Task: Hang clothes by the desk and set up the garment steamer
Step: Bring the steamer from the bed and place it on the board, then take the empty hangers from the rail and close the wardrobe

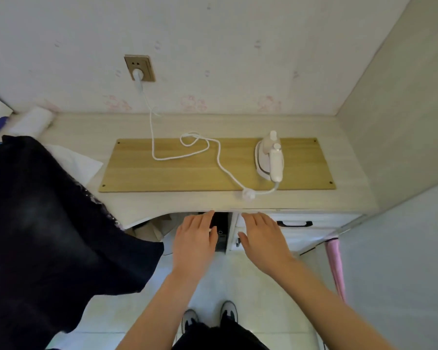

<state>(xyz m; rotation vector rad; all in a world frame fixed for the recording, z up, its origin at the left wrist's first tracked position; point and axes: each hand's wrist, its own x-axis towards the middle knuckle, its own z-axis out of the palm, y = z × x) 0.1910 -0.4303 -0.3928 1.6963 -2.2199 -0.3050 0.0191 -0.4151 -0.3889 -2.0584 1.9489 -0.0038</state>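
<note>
Head view: we see one white garment steamer (269,157) lying on one wooden board (213,165) on the desk (314,200). One cord (187,145) runs to a plug in the wall socket (139,68). Left hand (195,246) and right hand (263,241) are flat, released, empty, near the desk edge. One dark garment (48,236) hangs at left. One drawer (295,224), closed, contents hidden.

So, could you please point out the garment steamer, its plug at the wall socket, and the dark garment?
garment steamer (276,164): head view, on its white handle.
plug (137,74): head view, on its white body in the socket.
dark garment (48,223): head view, mid-fabric.
</note>
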